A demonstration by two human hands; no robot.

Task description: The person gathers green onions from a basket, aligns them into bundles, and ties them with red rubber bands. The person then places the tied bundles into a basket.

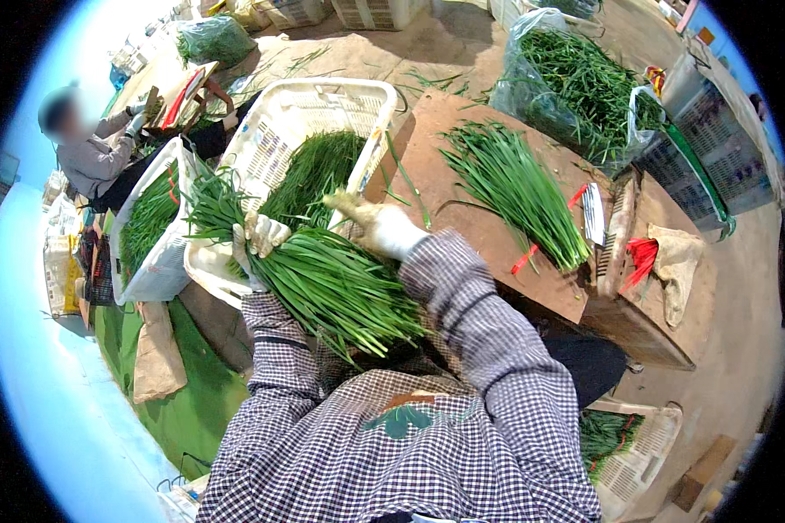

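Observation:
My left hand [261, 236], in a pale glove, grips a bunch of garlic chives [340, 287] near its leafy end. The pale cut ends of the bunch point down and right, above my lap. My gloved right hand [374, 225] is blurred, raised just over the bunch with its fingers apart, and I see nothing in it. Beyond my hands is a white plastic crate [294, 108] with a heap of dark green leaves [324, 167] inside. On the brown board [425, 157] to the right lies another bunch of chives [517, 189], with a red tie strip [525, 259] beside it.
A plastic bag of loose greens [575, 85] stands beyond the board. Red strips [641, 255] and a cloth [679, 271] lie at the right. Another filled white crate [154, 216] is at the left, near a seated person [95, 157]. A crate [647, 457] with tied greens is at lower right.

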